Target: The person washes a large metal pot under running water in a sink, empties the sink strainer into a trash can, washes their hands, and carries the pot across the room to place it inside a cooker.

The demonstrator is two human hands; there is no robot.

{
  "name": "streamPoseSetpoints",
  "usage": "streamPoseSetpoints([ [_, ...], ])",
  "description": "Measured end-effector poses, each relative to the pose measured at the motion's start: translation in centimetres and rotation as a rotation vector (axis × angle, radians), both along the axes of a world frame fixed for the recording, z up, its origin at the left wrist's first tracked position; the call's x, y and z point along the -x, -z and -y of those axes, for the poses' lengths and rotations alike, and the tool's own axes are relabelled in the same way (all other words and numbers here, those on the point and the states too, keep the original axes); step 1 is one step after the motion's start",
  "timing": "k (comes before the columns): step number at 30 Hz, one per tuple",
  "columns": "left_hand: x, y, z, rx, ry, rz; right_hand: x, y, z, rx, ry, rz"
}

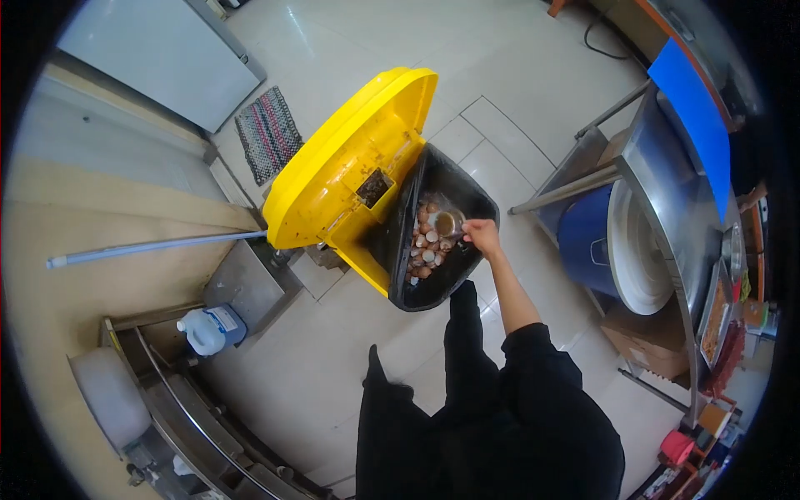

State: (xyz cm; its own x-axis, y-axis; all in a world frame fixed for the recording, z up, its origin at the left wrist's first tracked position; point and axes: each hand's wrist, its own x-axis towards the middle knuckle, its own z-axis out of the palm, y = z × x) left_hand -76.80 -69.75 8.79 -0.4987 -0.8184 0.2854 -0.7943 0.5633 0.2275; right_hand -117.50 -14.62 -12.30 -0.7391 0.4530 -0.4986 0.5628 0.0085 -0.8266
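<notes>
My right hand (482,236) reaches over a yellow pedal bin (363,265), its fingers pinching the edge of a clear, round plastic container (448,222) with something brown at its bottom. A black bin liner (467,187) lines the bin and folds over its rim. Inside lie many broken eggshells (427,252), just beside and below the container. The yellow lid (321,158) stands tilted up on the left, with dark stains on its inner side. My left hand is out of view.
On the right, a steel table (658,154) holds trays, with a large blue pot (583,242) and a cardboard box (646,343) beneath. A blue-white jug (212,327) stands lower left by a steel sink unit (167,392). A mat (268,133) lies behind the lid.
</notes>
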Motion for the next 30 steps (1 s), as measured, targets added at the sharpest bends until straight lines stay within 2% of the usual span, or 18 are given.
streamPoseSetpoints([
  [2,-0.7,0.5,0.3,-0.015,-0.021,-0.015,0.5,-1.0,0.6,0.206,0.056,-0.013],
  [5,-2.3,1.3,1.1,-0.036,-0.059,-0.041,-1.4,-1.2,1.2,-0.413,-0.219,0.218],
  [8,-4.9,2.5,2.7,-0.056,-0.106,-0.076,-2.4,-1.9,2.6,-0.526,-0.27,0.196],
  [10,-7.4,3.5,4.0,-0.065,-0.147,-0.103,-2.4,-0.9,4.3,-0.265,-0.005,-0.098],
  [12,-10.2,4.6,5.7,-0.078,-0.188,-0.142,-3.4,-2.1,6.5,-0.308,0.05,-0.18],
  [14,-13.4,6.2,7.7,-0.097,-0.237,-0.198,-5.3,-5.5,11.2,-0.408,0.044,-0.211],
  [15,-15.5,7.0,8.8,-0.104,-0.267,-0.231,-6.3,-4.5,14.1,-0.261,0.131,-0.427],
  [16,-18.0,7.5,9.9,-0.11,-0.305,-0.258,-8.1,-5.8,17.5,-0.449,0.005,-0.496],
  [17,-20.7,8.1,10.8,-0.115,-0.343,-0.294,-10.5,-7.5,21.1,-0.784,-0.139,-0.655],
  [18,-23.3,8.6,11.6,-0.116,-0.385,-0.344,-12.6,-9.4,25.8,-0.887,-0.203,-0.697],
  [19,-26.0,9.4,12.0,-0.124,-0.409,-0.39,-15.1,-11.7,30.9,-0.721,-0.247,-0.728],
  [20,-28.4,10.2,11.9,-0.132,-0.44,-0.444,-17.5,-11.2,34.8,-0.722,-0.335,-0.759],
  [21,-30.4,10.5,11.4,-0.134,-0.488,-0.494,-19.5,-11.8,39.9,-0.613,-0.362,-0.799],
  [22,-30.7,9.9,10.6,-0.058,-0.587,-0.47,-22.0,-14.7,45.6,-0.505,-0.496,-0.788],
  [23,-30.6,8.9,10.3,0.001,-0.685,-0.437,-23.8,-14.3,50.9,-0.294,-0.474,-0.757],
  [24,-30.5,4.8,9.9,-0.034,-0.701,-0.236,-25.7,-15.2,56.1,-0.185,-0.513,-0.741],
  [27,-31.2,-0.5,10.0,-0.067,-0.849,-0.45,-30.6,-23.8,70.7,0.05,-0.867,-0.891],
  [30,-32.0,-5.4,12.7,-0.044,-0.798,-0.555,-36.6,-32.0,82.1,0.305,-1.217,-0.993],
])
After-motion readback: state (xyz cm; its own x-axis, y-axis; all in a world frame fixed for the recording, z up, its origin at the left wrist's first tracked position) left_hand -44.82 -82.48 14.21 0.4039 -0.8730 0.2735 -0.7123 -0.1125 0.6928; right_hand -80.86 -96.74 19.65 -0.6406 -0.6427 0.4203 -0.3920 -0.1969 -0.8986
